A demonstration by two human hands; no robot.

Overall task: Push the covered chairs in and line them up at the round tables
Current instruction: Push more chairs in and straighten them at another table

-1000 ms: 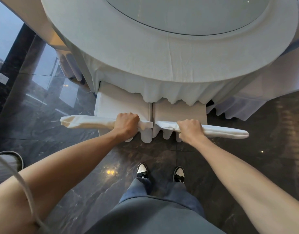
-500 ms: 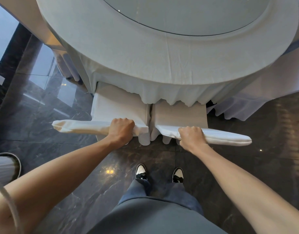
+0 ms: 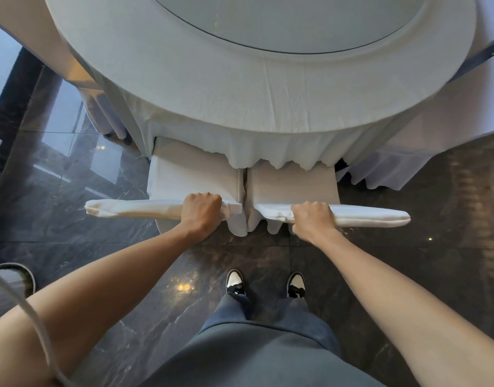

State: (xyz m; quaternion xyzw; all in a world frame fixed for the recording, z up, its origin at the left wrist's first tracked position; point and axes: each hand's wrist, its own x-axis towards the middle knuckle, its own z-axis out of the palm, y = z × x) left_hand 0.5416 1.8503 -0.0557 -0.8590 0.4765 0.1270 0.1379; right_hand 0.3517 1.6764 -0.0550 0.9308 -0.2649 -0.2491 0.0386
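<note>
A big round table (image 3: 240, 88) draped in a pale grey-white cloth fills the far side of the room, its hem hanging in soft scallops, with a round glass disc (image 3: 290, 18) set in the middle of the top. The floor (image 3: 407, 261) is dark polished marble tile, throwing back spots of light.

Two chairs in white fabric covers stand side by side at the near edge of the table, their inner edges touching or very nearly so. The left covered chair (image 3: 192, 177) and the right covered chair (image 3: 293, 185) both have their seats partly tucked under the hanging tablecloth, and their back tops form almost one line across.

A person stands just behind them in loose blue-grey trousers (image 3: 268, 331), both bare arms stretched forward. The left hand (image 3: 201, 209) is curled tight over the top rail of the left chair's back, near its inner end. The right hand (image 3: 312, 216) grips the top rail of the right chair's back the same way. The hands are apart, one to each chair.

Black-and-white sneakers (image 3: 235, 280) point at the table, set on the tile a short way behind the chair skirts.
</note>
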